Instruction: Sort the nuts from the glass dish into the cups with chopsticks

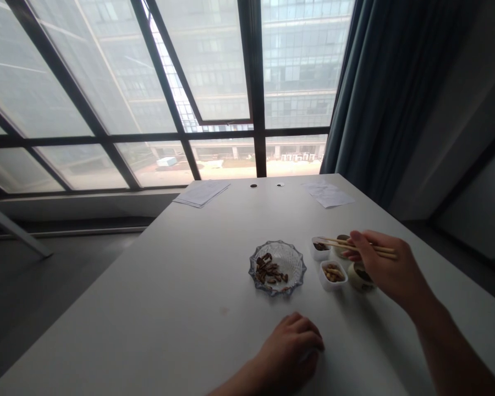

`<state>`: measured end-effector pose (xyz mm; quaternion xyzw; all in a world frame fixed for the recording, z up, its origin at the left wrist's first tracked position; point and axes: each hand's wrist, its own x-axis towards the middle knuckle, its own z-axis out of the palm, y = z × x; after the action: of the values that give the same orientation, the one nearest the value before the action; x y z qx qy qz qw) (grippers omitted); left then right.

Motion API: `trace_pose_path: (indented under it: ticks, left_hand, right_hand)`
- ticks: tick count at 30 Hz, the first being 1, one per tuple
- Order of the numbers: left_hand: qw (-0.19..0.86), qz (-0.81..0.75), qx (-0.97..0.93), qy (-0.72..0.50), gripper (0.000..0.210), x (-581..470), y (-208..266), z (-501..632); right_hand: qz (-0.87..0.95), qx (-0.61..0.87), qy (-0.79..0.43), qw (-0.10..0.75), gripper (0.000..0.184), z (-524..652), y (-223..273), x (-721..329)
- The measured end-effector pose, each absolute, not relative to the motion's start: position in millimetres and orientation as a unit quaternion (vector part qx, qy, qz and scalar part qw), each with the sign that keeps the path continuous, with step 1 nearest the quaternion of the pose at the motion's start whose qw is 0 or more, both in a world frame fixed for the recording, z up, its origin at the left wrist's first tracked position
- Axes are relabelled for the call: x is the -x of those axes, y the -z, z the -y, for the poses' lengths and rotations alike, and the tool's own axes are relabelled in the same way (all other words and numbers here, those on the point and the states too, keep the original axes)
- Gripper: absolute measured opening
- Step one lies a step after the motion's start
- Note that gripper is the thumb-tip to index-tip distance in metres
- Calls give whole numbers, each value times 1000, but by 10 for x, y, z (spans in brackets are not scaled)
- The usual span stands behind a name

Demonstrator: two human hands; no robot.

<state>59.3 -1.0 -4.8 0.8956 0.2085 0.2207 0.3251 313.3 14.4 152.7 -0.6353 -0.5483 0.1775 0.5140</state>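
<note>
My right hand (381, 261) grips a pair of chopsticks (348, 245), their tips pointing left over a small white container (320, 253) with dark brown pieces in it. Nearer to me stands another white container (333, 285) of pale tan pieces. Two small round pots, a far one (342, 251) and a near one (362, 286), are partly covered by my right hand. To the left sits a scalloped glass bowl (296, 264) with several dark brown dried pieces (270, 270) lying mostly on its left side. My left hand (295, 346) rests on the table before the bowl, fingers curled, nothing visible in it.
The white table (181, 275) reaches toward a large window wall with one tilted pane. Paper sheets lie at its far left (202, 193) and far right (329, 194). Two round holes are near the far edge. A dark blue curtain (371, 99) hangs at the right.
</note>
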Motion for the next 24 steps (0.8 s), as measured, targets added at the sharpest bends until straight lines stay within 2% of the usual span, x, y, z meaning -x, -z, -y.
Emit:
trace_pose_path:
  ticks: [3, 8, 17, 24]
  left_hand:
    - [325, -206, -896, -222, 32, -591, 40, 14]
    - [322, -208, -900, -207, 32, -589, 21, 18]
    - [317, -213, -898, -218, 30, -590, 30, 33]
    - [316, -216, -902, -200, 30, -583, 9, 32]
  right_hand:
    - [528, 608, -278, 524, 55, -125, -1473, -2946]
    - [554, 577, -381, 464, 58, -194, -1238, -2654]
    - [613, 588, -334, 409, 53, -215, -1147, -2498]
    - [611, 579, -329, 428, 50, -237, -1124, -2471]
